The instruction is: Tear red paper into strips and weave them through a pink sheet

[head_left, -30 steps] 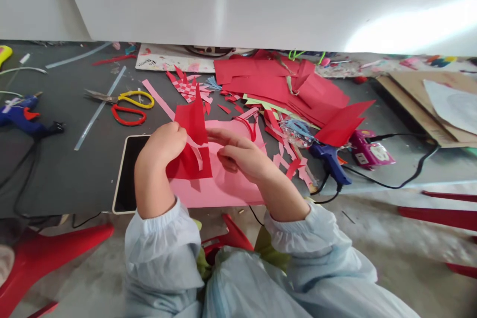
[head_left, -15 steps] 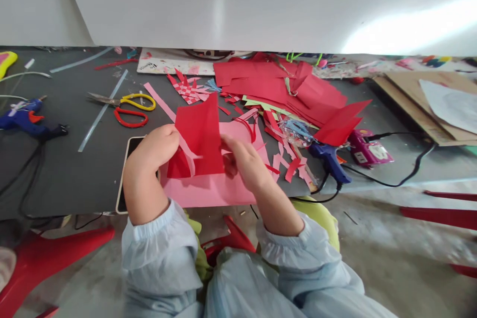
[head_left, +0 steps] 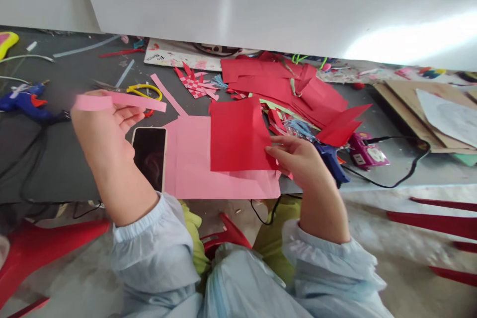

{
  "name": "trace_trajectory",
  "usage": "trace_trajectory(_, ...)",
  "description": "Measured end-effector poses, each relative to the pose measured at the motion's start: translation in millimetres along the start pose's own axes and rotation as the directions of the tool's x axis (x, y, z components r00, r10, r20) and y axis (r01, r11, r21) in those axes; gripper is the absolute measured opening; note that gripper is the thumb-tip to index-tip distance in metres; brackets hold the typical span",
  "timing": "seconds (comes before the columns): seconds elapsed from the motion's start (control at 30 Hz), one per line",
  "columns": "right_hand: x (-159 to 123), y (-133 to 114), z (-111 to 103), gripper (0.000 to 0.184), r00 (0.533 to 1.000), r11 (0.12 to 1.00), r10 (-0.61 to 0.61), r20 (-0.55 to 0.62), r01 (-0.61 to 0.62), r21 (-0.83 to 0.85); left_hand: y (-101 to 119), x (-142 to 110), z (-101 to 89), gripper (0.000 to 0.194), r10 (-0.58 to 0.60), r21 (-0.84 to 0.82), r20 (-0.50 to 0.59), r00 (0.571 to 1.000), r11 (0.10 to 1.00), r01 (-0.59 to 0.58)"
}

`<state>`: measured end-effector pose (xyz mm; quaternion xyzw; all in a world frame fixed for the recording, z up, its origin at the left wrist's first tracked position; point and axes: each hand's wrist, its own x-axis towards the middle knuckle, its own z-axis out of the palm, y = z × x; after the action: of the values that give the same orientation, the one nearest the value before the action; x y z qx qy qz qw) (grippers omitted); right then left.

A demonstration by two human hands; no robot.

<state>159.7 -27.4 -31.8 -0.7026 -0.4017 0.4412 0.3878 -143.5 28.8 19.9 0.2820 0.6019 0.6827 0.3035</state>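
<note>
Over the gray tabletop, our right hand bends in and pinches the edge of a square, creased red paper, above smooth pink paper. Our left hand is up, with a long, thin strip across it; we can't tell if it pinches.
</note>
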Motion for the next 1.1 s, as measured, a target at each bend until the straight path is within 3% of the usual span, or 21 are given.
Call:
trace_trajectory(0.1, -11.9, 5.1, -21.0, 0.053, 0.997, 0.998, 0.066, -0.035, -0.067, -0.021, 7.2, -2.4, 0.4, 0.009, -0.084, -0.130, -0.104, 0.991, 0.989, 0.070)
trace_trajectory(0.2, -26.6, 9.0, -28.3, 0.056, 0.992, 0.988, 0.128, -0.019, -0.129, -0.079, 13.1, -5.7, 0.9, 0.011, -0.093, -0.133, -0.070, 0.993, 0.988, 0.083)
trace_trajectory(0.3, -36.1, 14.8, -22.2, 0.057, 0.989, 0.983, 0.139, 0.054, -0.131, -0.127, 16.0, -8.3, 1.6, 0.015, -0.096, -0.116, -0.053, 0.994, 0.989, 0.089)
trace_trajectory(0.47, -33.0, 25.6, 9.4, 0.064, 0.983, 0.993, -0.024, 0.185, 0.045, -0.110, 12.6, -9.4, 6.8, 0.015, -0.111, 0.035, 0.065, 0.992, 0.993, 0.109)
trace_trajectory(0.6, -25.1, 26.5, 41.5, 0.066, 0.951, 0.987, -0.123, 0.283, 0.148, -0.068, 7.7, -10.9, 14.4, 0.014, -0.099, 0.052, 0.146, 0.984, 0.994, 0.092)
trace_trajectory(0.73, -25.4, 20.8, 61.9, 0.064, 0.929, 0.964, -0.199, 0.313, 0.242, -0.106, 5.9, -16.1, 25.0, 0.014, -0.092, 0.110, 0.224, 0.970, 0.992, 0.068)
trace_trajectory(0.9, -37.4, 9.8, 62.7, 0.055, 0.914, 0.906, -0.202, 0.351, 0.310, -0.287, 2.8, -20.8, 39.7, 0.011, -0.123, 0.146, 0.303, 0.945, 0.986, 0.081)
trace_trajectory(1.1, -48.8, 4.5, 44.0, 0.044, 0.873, 0.773, -0.254, 0.415, 0.441, -0.455, 2.3, -30.4, 58.2, 0.010, -0.150, 0.233, 0.353, 0.924, 0.970, 0.068)
